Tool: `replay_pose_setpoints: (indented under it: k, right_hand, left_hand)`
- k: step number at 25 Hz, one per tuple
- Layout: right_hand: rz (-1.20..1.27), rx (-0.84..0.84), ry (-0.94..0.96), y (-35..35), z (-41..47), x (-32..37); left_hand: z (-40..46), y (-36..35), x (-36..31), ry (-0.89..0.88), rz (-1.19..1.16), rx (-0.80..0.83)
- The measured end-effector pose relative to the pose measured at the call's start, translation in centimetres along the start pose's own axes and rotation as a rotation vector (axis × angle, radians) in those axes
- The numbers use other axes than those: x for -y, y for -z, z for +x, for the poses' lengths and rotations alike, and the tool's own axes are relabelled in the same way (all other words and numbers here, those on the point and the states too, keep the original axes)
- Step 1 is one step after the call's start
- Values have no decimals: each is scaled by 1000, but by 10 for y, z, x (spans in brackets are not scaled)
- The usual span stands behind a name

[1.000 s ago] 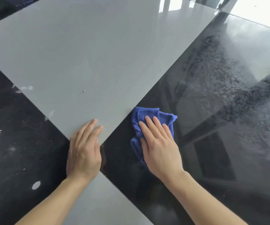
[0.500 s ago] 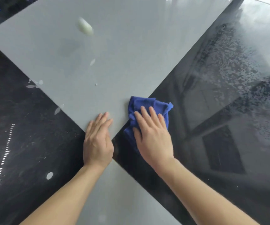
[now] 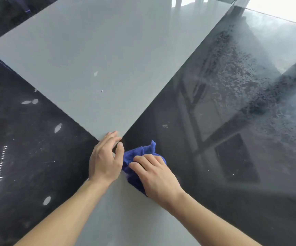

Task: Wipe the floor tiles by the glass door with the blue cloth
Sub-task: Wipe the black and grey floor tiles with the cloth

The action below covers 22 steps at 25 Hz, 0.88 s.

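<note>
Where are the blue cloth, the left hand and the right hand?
blue cloth [image 3: 136, 152], head view, exposed fold between both hands
left hand [image 3: 105, 158], head view, back of the hand
right hand [image 3: 158, 178], head view, back of the hand

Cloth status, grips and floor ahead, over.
Left grip flat on floor. Right grip holds cloth, close beside left. White flecks ahead on dark tile.

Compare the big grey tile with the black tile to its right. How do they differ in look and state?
The grey tile is pale and even, with a few white flecks; the black tile is dark and shows clear reflections. The black tile carries a patchy film at its far end; the grey tile shows none. Both are glossy.
</note>
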State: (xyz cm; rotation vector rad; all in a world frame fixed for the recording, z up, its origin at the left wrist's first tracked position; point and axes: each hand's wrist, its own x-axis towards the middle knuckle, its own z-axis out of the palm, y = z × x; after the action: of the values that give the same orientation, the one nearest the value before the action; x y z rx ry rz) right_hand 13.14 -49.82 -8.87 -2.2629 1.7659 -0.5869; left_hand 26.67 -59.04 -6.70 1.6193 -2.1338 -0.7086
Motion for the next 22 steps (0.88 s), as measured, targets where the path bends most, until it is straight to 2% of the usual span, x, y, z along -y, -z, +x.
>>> replay_pose_setpoints:
  k: [3,9,15,22]
  right_hand:
    - [-59,13,22,20,-45,-16]
    - [-210,69,-71,65,-145,-40]
    - [-300,20,-339,98,-258,-52]
    - [-333,-1,-602,115,-332,-51]
  left_hand:
    - [-16,-6,-8,-49,54,41]
    - [-32,-21,-46,-193,57,119]
    - [-55,-60,-113,-414,36,287]
    - [-99,-103,-158,-706,153,480]
